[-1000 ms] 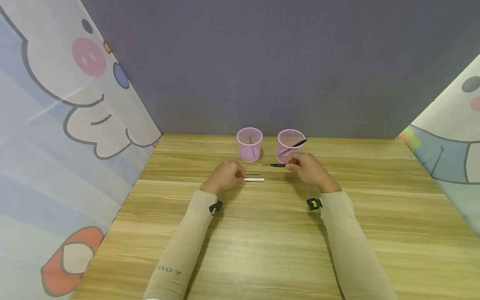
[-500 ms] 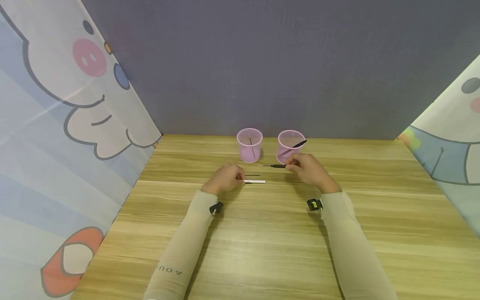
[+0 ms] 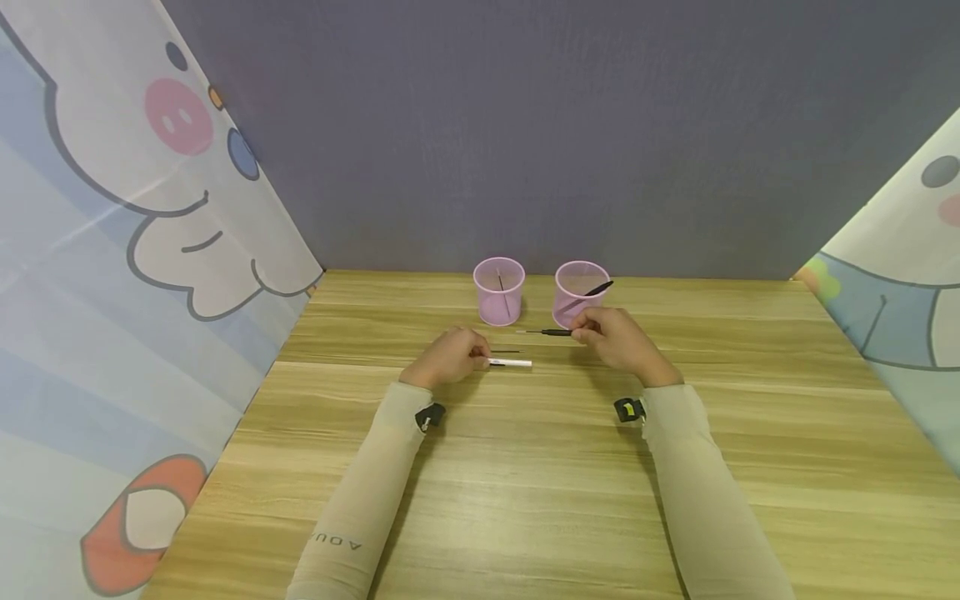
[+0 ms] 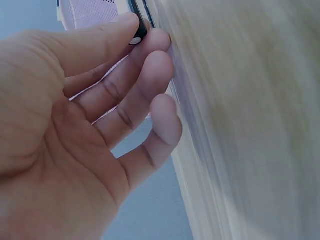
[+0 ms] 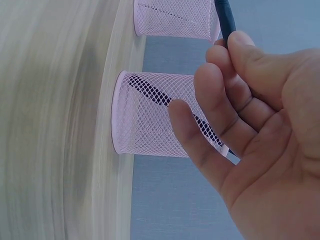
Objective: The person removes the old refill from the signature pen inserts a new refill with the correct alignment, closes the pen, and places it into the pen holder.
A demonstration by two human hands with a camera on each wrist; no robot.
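Observation:
My left hand (image 3: 450, 357) pinches a white pen barrel (image 3: 513, 363) with a black end (image 4: 138, 35) between thumb and index finger. Just behind the barrel, a thin dark rod (image 3: 512, 351), like a refill, appears beside the fingers at table level. My right hand (image 3: 615, 340) pinches a black pen barrel (image 5: 226, 20); a thin refill (image 3: 531, 332) sticks out toward the left. Behind it stands a pink mesh cup (image 3: 567, 310) with a black pen (image 3: 600, 287) leaning inside. The left pink mesh cup (image 3: 489, 310) holds a slim stick (image 3: 503, 285).
Both cups stand near the back edge of the wooden table (image 3: 517, 483). A grey panel (image 3: 517, 133) rises behind them. Cartoon-printed sheets (image 3: 97, 333) flank the table on both sides.
The white pen barrel in my left hand has shifted very slightly. Both hands keep their hold in nearly the same place.

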